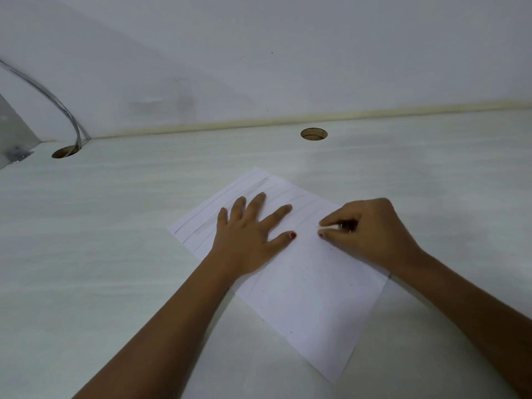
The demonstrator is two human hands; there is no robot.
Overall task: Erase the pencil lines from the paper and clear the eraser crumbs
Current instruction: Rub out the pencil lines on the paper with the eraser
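Head view: a pale desk [115, 226] runs to a white wall, with two round cable holes [313, 134] near its far edge. A cable [57, 102] drops into the left one. A white paper [311, 283] lies at an angle on the desk in front of the person, one corner pointing away.

Left hand [250, 231] lies flat on the far half of the paper, fingers straight and spread, pressing it down and holding nothing. Right hand [371, 228] rests at the paper's right edge. Its thumb and fingers are curled and pinch a small white eraser [329, 226], whose tip meets the sheet near the left thumb.

Several pencil lines [207, 208] cross the far-left part of the paper, under and beyond the left fingers. The near half looks bare of lines. Dark crumbs [302, 272] are scattered over the middle and near half.

Assessment: erasing is in hand and partly done; the crumbs are not yet cleared. To do this step well:
- Hold the left palm firm and close to the stroke so the sheet does not buckle.
- Rub in short strokes along each line, away from the holding hand.
- Shift the left hand to uncover the lines beneath it.

Risk: hard rubbing near the free edge could crease or tear the paper
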